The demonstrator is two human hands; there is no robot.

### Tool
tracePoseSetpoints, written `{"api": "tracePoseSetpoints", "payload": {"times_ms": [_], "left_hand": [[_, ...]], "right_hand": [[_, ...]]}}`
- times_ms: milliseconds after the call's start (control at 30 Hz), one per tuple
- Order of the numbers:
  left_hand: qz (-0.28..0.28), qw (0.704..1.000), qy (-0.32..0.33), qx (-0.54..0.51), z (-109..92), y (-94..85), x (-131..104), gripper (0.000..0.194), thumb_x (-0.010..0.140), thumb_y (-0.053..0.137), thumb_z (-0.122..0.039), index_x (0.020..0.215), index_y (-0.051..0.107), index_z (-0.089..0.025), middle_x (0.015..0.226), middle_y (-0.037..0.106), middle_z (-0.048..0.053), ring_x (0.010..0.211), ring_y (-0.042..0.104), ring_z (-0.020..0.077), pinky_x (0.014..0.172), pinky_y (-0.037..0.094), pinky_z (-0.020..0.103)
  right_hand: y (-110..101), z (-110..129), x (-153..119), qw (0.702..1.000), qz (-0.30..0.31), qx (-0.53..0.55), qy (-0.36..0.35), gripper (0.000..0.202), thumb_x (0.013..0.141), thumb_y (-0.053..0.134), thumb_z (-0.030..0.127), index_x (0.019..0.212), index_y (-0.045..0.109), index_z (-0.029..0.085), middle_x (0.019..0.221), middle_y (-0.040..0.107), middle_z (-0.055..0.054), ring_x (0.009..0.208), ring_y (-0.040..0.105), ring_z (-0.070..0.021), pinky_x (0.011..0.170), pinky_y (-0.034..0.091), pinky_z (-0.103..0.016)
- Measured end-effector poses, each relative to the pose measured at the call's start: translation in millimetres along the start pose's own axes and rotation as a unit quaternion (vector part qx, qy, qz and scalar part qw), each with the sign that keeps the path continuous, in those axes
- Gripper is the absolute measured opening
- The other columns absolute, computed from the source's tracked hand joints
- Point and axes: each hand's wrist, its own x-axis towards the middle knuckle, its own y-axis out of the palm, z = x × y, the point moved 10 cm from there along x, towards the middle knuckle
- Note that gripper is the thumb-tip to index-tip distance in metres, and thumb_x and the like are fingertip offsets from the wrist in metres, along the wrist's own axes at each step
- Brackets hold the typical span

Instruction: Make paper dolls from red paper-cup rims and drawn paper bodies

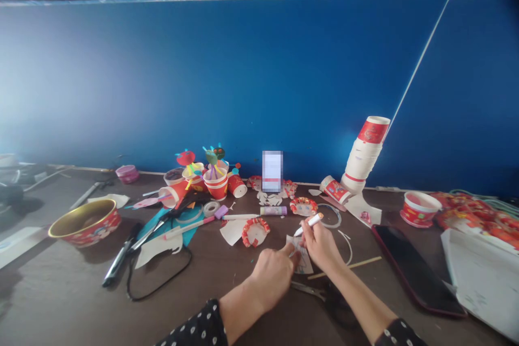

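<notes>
My right hand [318,243] is closed around a white marker with an orange end [314,220], its tip low over a small piece of paper [302,264]. Faint lines show on that paper. My left hand [275,273] rests at the paper's left side, fingers reaching onto it; whether they grip it is unclear. Scissors [310,290] lie just below, between my forearms. A thin wooden stick [365,262] is to the right. Beyond the hands lie two red-edged round pieces, the left one [255,232] and the right one [304,206].
A gold-lined bowl [87,223], a utility knife [121,259] and blue paper [190,232] are at the left. Decorated cups [216,185] and an upright phone [272,171] stand at the back. A tilted cup stack [363,157], red cup [420,209] and dark phone [417,270] are right.
</notes>
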Motion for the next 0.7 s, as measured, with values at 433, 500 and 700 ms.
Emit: {"api": "tracePoseSetpoints", "payload": {"times_ms": [433, 500, 700], "left_hand": [[-0.001, 1.0, -0.003, -0.007, 1, -0.2, 1, 0.026, 0.079, 0.039, -0.012, 0.102, 0.049, -0.019, 0.095, 0.055, 0.006, 0.063, 0.06, 0.0157, 0.048, 0.044, 0.024], [-0.006, 1.0, -0.003, -0.007, 1, -0.8, 1, 0.026, 0.079, 0.04, -0.012, 0.102, 0.049, -0.02, 0.095, 0.055, 0.005, 0.063, 0.06, 0.0157, 0.048, 0.044, 0.024], [0.001, 1.0, -0.012, -0.003, 4, -0.7, 1, 0.026, 0.08, 0.039, -0.013, 0.103, 0.049, -0.02, 0.095, 0.055, 0.006, 0.061, 0.06, 0.0153, 0.047, 0.043, 0.024]], "right_hand": [[-5, -6, -1, 0.999, -0.017, 0.026, 0.027, 0.031, 0.082, 0.029, 0.047, 0.074, 0.042, 0.02, 0.054, 0.058, -0.002, 0.049, 0.061, -0.017, 0.046, 0.044, -0.023], [-4, -6, -1, 1.0, -0.015, 0.011, 0.021, 0.03, 0.083, 0.029, 0.046, 0.073, 0.042, 0.02, 0.055, 0.058, -0.003, 0.05, 0.061, -0.017, 0.046, 0.044, -0.023], [-2, -6, 0, 1.0, -0.006, 0.0, 0.022, 0.028, 0.083, 0.029, 0.043, 0.074, 0.042, 0.02, 0.055, 0.059, -0.003, 0.051, 0.061, -0.0169, 0.047, 0.043, -0.023]]}}
